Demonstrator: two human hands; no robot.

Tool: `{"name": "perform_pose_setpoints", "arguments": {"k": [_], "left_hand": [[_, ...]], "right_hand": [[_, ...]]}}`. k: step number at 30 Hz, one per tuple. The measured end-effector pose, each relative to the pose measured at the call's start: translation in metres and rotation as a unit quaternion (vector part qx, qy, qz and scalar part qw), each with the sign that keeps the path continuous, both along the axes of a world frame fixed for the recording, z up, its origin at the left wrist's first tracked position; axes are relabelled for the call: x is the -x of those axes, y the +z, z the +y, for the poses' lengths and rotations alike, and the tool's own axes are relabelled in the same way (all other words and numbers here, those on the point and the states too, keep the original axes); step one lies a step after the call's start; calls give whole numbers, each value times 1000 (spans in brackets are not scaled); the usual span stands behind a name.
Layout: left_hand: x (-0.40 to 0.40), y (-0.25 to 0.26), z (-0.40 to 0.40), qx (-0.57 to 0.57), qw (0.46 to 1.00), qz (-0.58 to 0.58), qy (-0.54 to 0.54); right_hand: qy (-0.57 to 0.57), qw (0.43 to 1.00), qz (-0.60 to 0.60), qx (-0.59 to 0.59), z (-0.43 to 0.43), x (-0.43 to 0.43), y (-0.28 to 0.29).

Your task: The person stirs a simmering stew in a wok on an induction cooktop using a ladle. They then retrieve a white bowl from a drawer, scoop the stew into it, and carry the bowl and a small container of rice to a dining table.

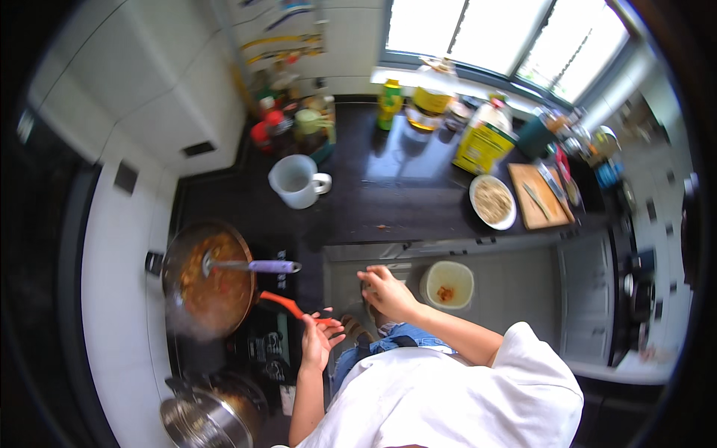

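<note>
A wok (210, 280) of steaming, saucy food sits on the stove at the left, with a purple-handled spatula (274, 266) resting in it. My left hand (320, 339) is at the end of the wok's orange-red handle (284, 301), palm up and fingers spread; whether it touches the handle is unclear. My right hand (386, 291) is held in the air, fingers slightly curled and apart, with nothing in it. Beyond it, a pale plastic bin (448, 285) with food scraps stands on the floor.
A metal pot (207, 420) stands lower left. On the dark counter are a white mug (297, 182), a bowl of pale strips (493, 201), a wooden cutting board (540, 196) with knives, bottles and a yellow-green container (484, 143). Seasoning bottles crowd the back corner.
</note>
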State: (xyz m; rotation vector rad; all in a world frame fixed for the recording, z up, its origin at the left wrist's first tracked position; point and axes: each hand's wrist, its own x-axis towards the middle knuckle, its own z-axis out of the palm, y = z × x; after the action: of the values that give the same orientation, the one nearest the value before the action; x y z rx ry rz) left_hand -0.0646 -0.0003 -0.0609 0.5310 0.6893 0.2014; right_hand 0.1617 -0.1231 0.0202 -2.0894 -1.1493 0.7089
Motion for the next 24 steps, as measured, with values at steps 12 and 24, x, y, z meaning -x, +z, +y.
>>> {"name": "perform_pose_setpoints", "arguments": {"k": [12, 24], "left_hand": [[-85, 6, -60, -65, 996, 6, -65], [-317, 242, -307, -491, 823, -258, -123]], "right_hand": [[-255, 965, 61, 8, -221, 19, -25], [-436, 900, 25, 14, -520, -34, -51]]}}
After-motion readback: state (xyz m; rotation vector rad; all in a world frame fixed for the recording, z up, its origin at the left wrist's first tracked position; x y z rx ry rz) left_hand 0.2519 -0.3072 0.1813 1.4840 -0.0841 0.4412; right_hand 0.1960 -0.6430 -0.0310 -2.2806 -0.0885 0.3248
